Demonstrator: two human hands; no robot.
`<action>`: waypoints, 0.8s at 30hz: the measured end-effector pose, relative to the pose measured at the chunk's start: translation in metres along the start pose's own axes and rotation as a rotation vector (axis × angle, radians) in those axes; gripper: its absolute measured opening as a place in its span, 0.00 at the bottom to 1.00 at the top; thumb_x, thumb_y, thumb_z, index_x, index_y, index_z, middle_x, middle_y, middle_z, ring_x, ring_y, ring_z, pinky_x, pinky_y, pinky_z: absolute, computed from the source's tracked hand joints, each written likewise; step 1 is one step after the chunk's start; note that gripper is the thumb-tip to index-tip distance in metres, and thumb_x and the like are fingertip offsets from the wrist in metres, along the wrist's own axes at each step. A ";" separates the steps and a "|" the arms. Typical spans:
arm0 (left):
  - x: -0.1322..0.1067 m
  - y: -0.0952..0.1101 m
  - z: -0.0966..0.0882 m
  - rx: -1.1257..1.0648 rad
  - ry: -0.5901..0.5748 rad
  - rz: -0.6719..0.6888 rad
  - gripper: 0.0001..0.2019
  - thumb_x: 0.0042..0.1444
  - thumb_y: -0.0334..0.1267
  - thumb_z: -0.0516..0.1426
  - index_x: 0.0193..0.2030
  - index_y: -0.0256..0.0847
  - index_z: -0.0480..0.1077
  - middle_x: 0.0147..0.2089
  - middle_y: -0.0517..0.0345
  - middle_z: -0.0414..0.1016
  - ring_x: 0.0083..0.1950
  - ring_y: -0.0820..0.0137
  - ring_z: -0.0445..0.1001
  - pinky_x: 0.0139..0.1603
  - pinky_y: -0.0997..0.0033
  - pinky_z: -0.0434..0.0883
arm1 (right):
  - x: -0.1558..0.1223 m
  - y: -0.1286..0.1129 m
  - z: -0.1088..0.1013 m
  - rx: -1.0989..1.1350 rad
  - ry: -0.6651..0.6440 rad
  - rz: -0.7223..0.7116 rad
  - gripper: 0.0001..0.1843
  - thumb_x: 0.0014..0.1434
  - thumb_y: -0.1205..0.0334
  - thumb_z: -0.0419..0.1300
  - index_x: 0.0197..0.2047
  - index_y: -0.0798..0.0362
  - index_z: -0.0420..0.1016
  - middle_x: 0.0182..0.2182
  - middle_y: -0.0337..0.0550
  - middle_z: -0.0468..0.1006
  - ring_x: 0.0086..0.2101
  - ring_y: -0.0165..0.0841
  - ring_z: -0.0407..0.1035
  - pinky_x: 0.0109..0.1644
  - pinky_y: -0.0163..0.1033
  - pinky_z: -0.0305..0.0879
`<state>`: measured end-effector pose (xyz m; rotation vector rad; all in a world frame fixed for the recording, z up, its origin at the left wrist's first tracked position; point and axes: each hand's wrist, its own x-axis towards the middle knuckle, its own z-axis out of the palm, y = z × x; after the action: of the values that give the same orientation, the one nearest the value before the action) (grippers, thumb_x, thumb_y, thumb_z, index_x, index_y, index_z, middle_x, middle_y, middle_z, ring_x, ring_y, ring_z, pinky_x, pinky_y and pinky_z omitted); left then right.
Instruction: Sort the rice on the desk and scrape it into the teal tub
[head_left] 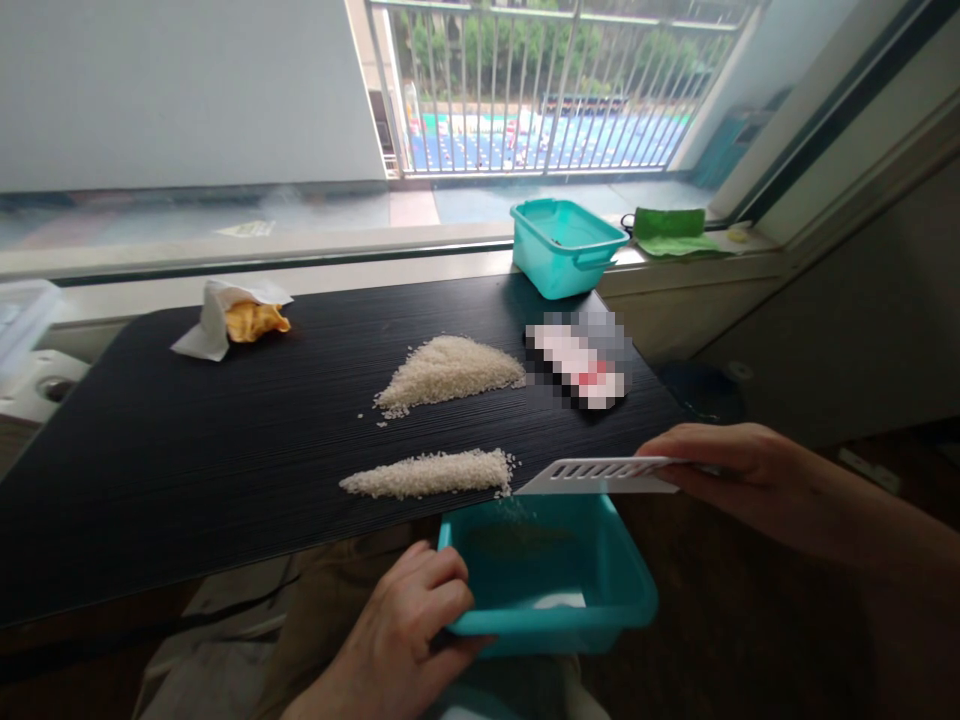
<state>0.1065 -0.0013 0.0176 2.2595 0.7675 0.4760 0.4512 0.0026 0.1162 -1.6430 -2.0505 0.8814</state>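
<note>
My left hand (409,620) grips the left rim of a teal plastic basin (637,590), held just under the table's front edge. In my right hand (720,460) is a white slotted spatula (600,474), its blade level over the basin at the table edge. Grains fall from near the blade's tip into the basin. A narrow strip of white rice (431,474) lies along the table edge, left of the blade. Behind it sits a larger rice heap (454,370).
A second teal basin (566,260) stands at the back right of the black table (225,440). Near it are a blurred-out object (577,360) and a green cloth (671,232) on the sill. White paper with something orange-yellow (255,320) lies at the back left.
</note>
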 end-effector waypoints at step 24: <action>0.001 0.001 -0.002 0.035 -0.006 0.007 0.09 0.57 0.27 0.60 0.29 0.40 0.66 0.34 0.59 0.70 0.36 0.68 0.67 0.36 0.72 0.65 | 0.012 -0.012 0.007 0.036 -0.010 -0.039 0.17 0.64 0.49 0.57 0.44 0.50 0.82 0.38 0.45 0.83 0.37 0.40 0.75 0.40 0.40 0.72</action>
<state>0.1065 -0.0002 0.0203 2.2953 0.7709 0.4621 0.4352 0.0109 0.1176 -1.5772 -2.0547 0.9098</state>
